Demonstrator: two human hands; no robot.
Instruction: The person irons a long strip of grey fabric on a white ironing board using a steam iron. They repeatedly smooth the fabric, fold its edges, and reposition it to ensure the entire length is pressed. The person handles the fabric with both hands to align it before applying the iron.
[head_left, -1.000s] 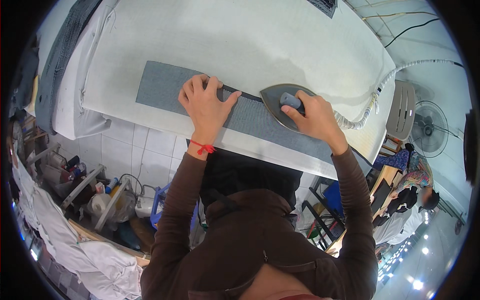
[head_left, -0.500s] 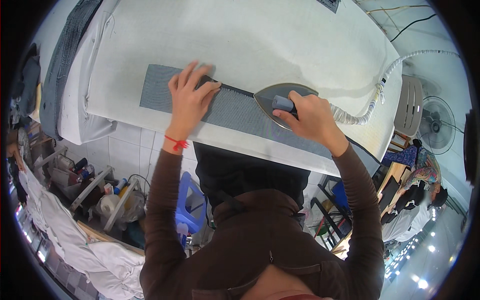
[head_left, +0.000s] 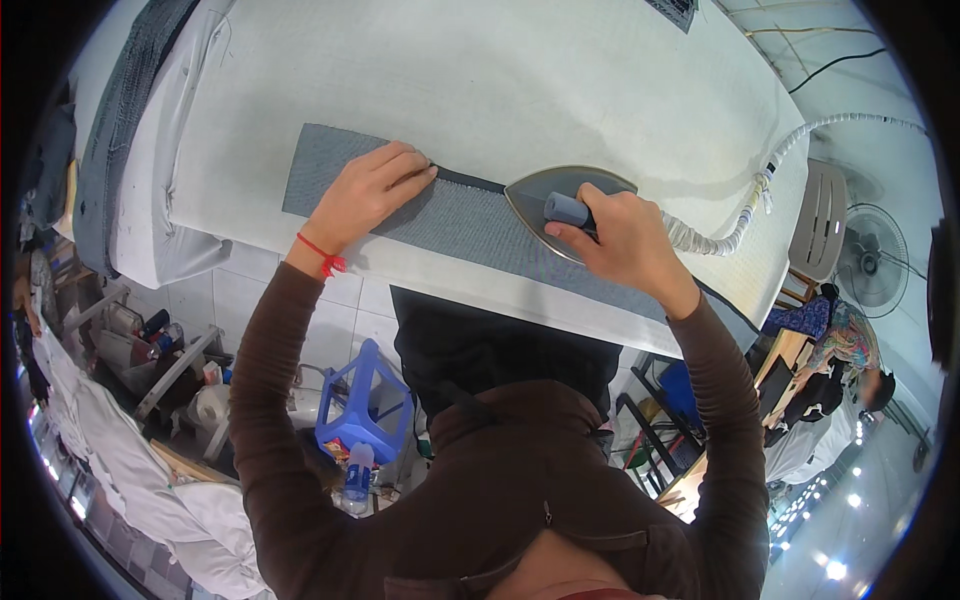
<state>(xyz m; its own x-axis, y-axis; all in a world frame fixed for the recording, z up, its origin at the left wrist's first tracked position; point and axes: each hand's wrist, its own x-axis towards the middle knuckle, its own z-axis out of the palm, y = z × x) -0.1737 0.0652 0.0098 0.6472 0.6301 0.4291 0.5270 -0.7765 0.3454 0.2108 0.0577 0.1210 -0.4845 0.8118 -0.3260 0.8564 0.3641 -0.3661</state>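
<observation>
A long strip of grey fabric (head_left: pixel 465 225) lies along the near edge of the white-covered ironing table (head_left: pixel 430 70). A narrow dark band (head_left: pixel 470 180) runs on its far edge. The fingers of my left hand (head_left: pixel 368 192) are pressed together at that dark edge, pinching the fabric left of the iron; a red string is round the wrist. My right hand (head_left: pixel 630 235) is wrapped round the grey handle of an iron (head_left: pixel 528 195). The iron's plate rests on the strip, its tip pointing left.
A wrapped hose (head_left: pixel 735 240) runs from the iron off to the right. Dark grey fabric (head_left: pixel 120 140) hangs at the table's left end. A blue plastic stool (head_left: pixel 365 400) and a bottle (head_left: pixel 357 475) stand below. To the right are a chair (head_left: pixel 818 220), a fan (head_left: pixel 872 255) and another person (head_left: pixel 850 335).
My left hand has lowered from raised, spread fingers to a pinch at the strip's dark edge, its forearm swinging left. The iron and right hand have hardly moved.
</observation>
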